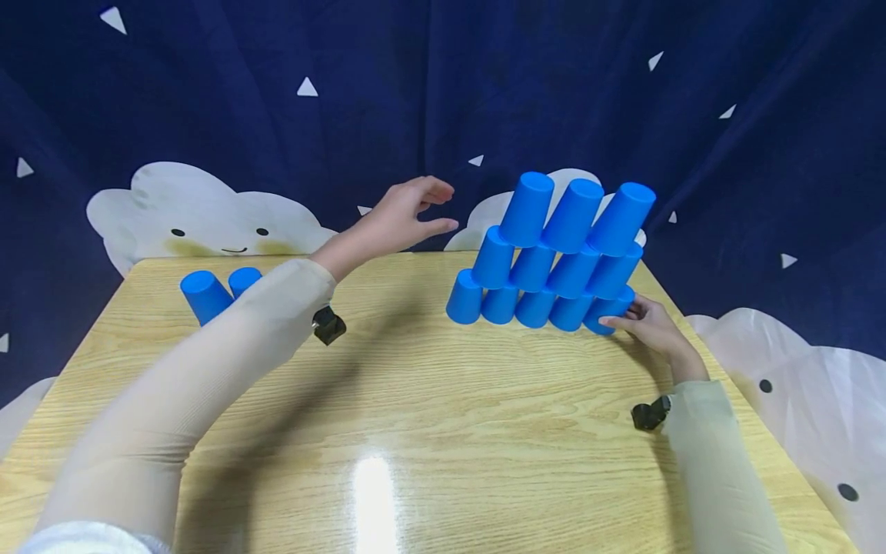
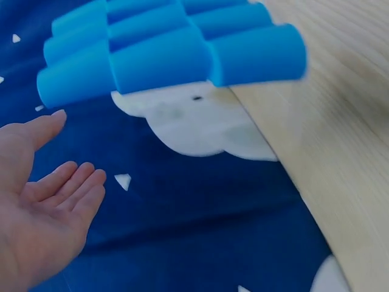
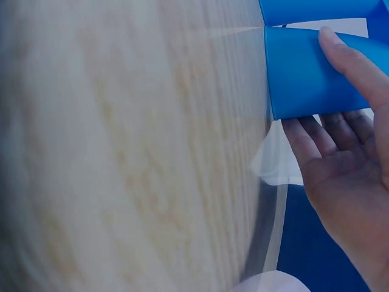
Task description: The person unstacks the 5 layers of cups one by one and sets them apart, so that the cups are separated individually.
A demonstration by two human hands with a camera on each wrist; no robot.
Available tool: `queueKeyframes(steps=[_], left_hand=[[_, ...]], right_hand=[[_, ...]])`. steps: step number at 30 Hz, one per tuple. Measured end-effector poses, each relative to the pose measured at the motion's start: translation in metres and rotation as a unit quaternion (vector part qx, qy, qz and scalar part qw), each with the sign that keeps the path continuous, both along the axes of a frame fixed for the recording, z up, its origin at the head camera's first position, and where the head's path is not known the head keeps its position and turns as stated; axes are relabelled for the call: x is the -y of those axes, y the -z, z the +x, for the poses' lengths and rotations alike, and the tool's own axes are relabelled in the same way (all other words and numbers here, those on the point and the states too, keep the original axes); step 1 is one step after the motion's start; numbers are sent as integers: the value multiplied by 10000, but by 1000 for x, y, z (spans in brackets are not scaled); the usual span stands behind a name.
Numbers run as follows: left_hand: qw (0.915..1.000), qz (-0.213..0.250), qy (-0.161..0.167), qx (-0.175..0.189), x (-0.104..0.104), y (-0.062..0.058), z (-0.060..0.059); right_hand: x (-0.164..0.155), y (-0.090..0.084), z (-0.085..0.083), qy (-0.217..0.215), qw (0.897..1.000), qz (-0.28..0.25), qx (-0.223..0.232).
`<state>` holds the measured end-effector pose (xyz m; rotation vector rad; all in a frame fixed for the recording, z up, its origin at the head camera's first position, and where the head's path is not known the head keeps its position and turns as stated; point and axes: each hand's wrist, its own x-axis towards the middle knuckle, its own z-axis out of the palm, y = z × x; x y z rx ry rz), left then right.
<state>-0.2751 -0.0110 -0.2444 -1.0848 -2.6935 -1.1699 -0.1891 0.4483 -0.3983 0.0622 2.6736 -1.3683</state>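
A pyramid-like stack of upside-down blue plastic cups (image 1: pixel 533 268) stands at the right rear of the table, three rows high, with three cups in the top row. My right hand (image 1: pixel 649 327) grips the rightmost bottom cup (image 3: pixel 322 73). In the right wrist view its thumb lies across the cup's side and its fingers are along the other side. My left hand (image 1: pixel 404 211) hovers in the air left of the top row, thumb and fingers apart, holding nothing. In the left wrist view, that hand (image 2: pixel 51 201) is near the top row's end cup (image 2: pixel 76 76), palm showing.
Two more blue cups (image 1: pixel 205 296) stand at the table's left rear, partly hidden behind my left sleeve (image 1: pixel 228 369). The wooden table (image 1: pixel 443 408) ends at a dark blue curtain (image 1: pixel 388 100) with white clouds and triangles. Each wrist carries a small black camera (image 1: pixel 328 325).
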Motion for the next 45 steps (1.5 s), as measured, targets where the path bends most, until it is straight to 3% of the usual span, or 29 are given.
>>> queueKeyframes(steps=[8, 20, 24, 39, 45], left_hand=[[9980, 606, 167, -5, -44, -15, 0], [9957, 787, 318, 358, -90, -29, 2], [9952, 784, 302, 499, -97, -29, 1], [9976, 580, 282, 234, -104, -27, -3], [9969, 657, 268, 327, -106, -27, -4]], right_hand=[[-1, 1, 0, 20, 10000, -4, -47], [-5, 1, 1, 58, 10000, -61, 7], [-4, 1, 0, 47, 10000, 9, -42], [-4, 1, -1, -9, 9999, 73, -90], [-4, 1, 0, -7, 9999, 94, -123]])
